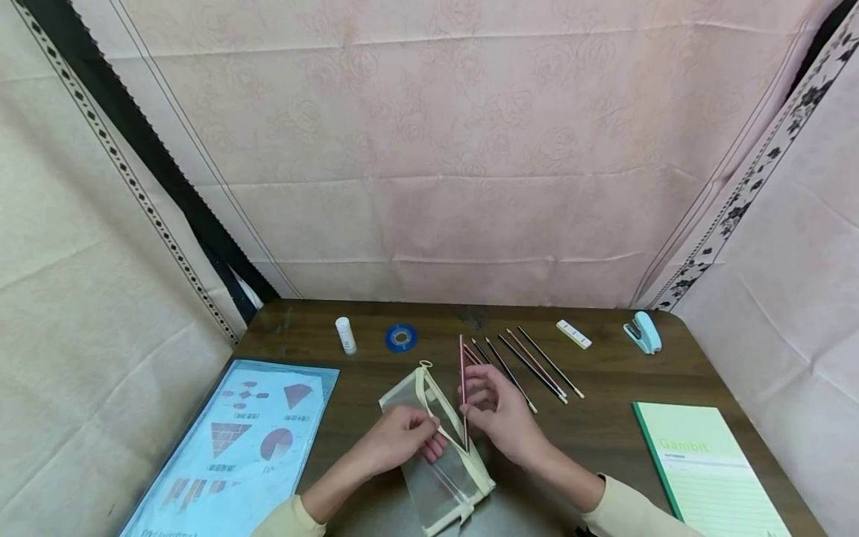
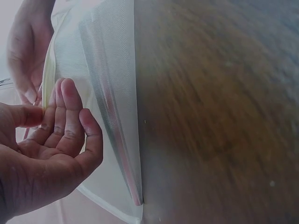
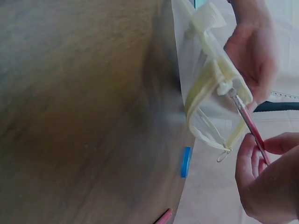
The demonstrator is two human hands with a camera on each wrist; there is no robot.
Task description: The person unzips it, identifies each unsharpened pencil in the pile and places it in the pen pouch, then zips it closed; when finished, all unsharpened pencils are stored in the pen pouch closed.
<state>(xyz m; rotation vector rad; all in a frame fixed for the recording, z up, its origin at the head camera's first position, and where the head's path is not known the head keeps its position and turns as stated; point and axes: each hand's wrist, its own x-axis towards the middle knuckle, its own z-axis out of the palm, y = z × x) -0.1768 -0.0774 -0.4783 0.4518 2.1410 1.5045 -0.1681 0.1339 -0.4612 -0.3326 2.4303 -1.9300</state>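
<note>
A mesh zip pouch (image 1: 424,498) with cream edging lies tilted on the table, its zip side parted. My left hand (image 1: 401,440) pinches the cream edge of the opening between thumb and fingers. In my right hand (image 1: 502,419), a reddish-pink pencil (image 1: 462,365) is pinched nearly upright. Its lower end is at the pouch's opening, as the right wrist view also shows for the pencil (image 3: 250,125). Through the mesh in the left wrist view, a long reddish pencil (image 2: 112,109) and a darker strip beside it show inside. Several loose pencils (image 1: 533,363) lie just beyond my right hand.
At the back are a glue stick (image 1: 345,335), a roll of blue tape (image 1: 400,338), a small white block (image 1: 573,334), perhaps an eraser, and a light-blue stapler (image 1: 643,333). A blue folder (image 1: 315,384) lies at left, a green notepad (image 1: 711,455) at right.
</note>
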